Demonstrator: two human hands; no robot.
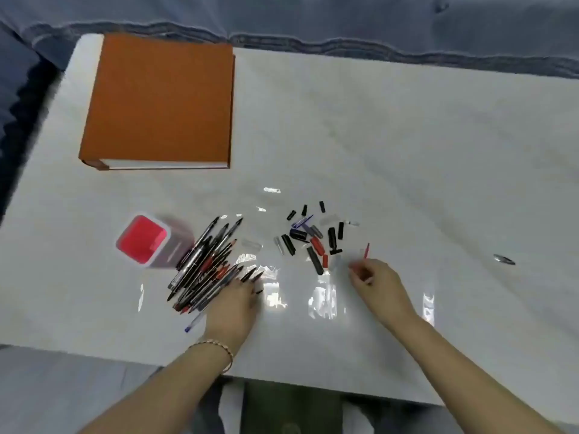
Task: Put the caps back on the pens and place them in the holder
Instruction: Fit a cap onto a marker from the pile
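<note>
An orange book (159,101) lies at the far left corner of the white surface (407,136). Nearer the front edge, a red holder (142,239) stands open and apparently empty, just left of a heap of uncapped pens (203,267), black and red, crossing one another. The left hand (233,303) rests flat on the heap's near end, fingers spread, its grip closed on nothing that can be made out. Toward the middle lies a scatter of loose caps (313,242), mostly black, some red or clear. The right hand (376,280) reaches in just right of them, fingertips pinched on what looks like a small red piece; blur hides what exactly. The pens look light, stiff and smooth, likely to roll on the glossy top, and are best taken mid-barrel. The caps look tiny and slippery, needing a fingertip pinch.
</note>
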